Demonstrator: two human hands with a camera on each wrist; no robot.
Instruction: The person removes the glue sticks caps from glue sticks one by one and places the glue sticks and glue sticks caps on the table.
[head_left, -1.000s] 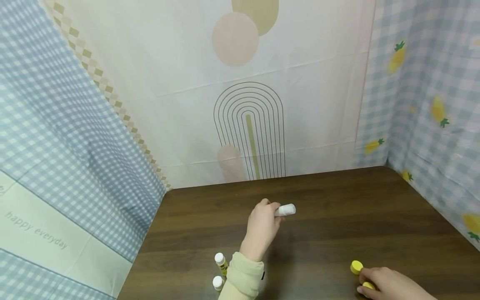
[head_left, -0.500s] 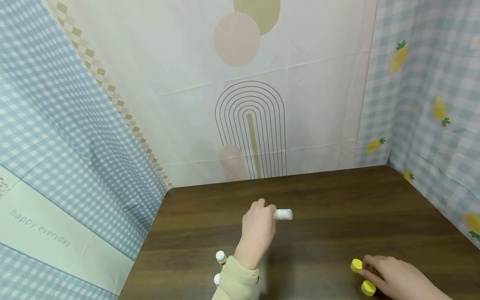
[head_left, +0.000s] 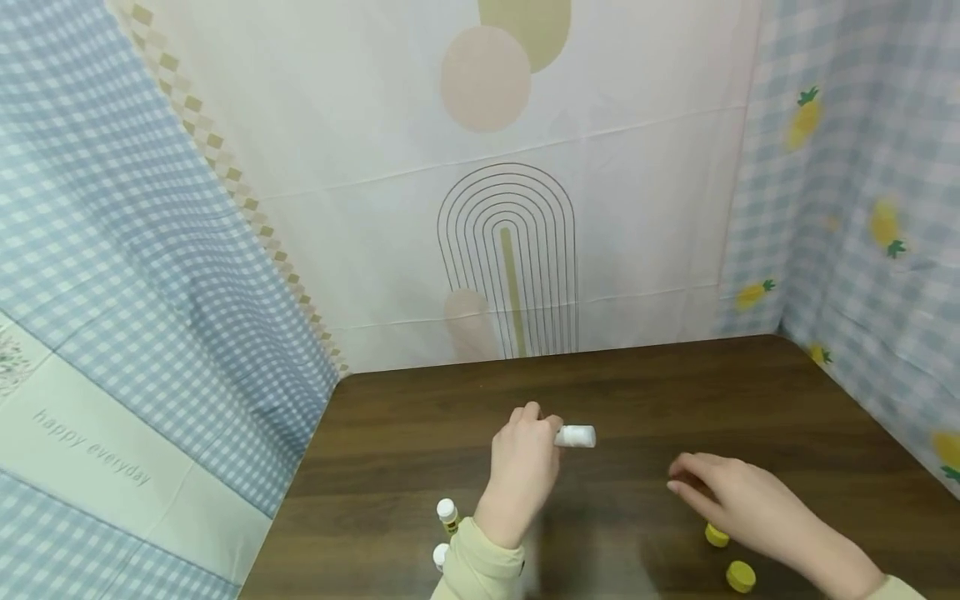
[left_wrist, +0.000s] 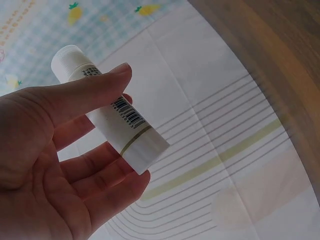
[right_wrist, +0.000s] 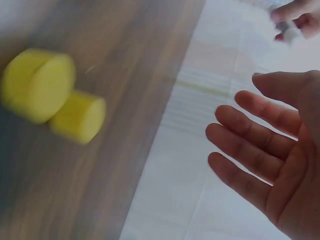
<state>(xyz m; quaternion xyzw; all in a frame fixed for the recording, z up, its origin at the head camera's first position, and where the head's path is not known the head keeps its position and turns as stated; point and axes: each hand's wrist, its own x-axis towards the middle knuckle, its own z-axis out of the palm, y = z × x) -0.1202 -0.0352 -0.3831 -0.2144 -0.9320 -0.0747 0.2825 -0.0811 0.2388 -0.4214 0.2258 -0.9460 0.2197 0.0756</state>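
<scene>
My left hand point(head_left: 521, 467) holds a white glue stick point(head_left: 576, 436) above the table, thumb on one side and fingers on the other. Its ribbed end point(left_wrist: 70, 59) and a barcode on the side show in the left wrist view. In the head view my right hand point(head_left: 738, 500) is raised above two short yellow, cap-like cylinders; its fingers are relaxed and hold nothing. The nearer yellow cylinder point(head_left: 741, 577) is in full view, while the farther yellow cylinder point(head_left: 717, 535) is partly covered by the hand.
By the left sleeve stand two small yellow tubes with white tops, one farther tube point(head_left: 447, 513) and one nearer tube point(head_left: 440, 556) partly hidden by the sleeve. Past the dark wooden table point(head_left: 630, 383) hangs a printed white cloth point(head_left: 645, 217), with checked cloths at both sides.
My right hand has left the yellow cylinders and moved up and leftward, toward the left hand. The left hand still grips the glue stick, nearly in place.
</scene>
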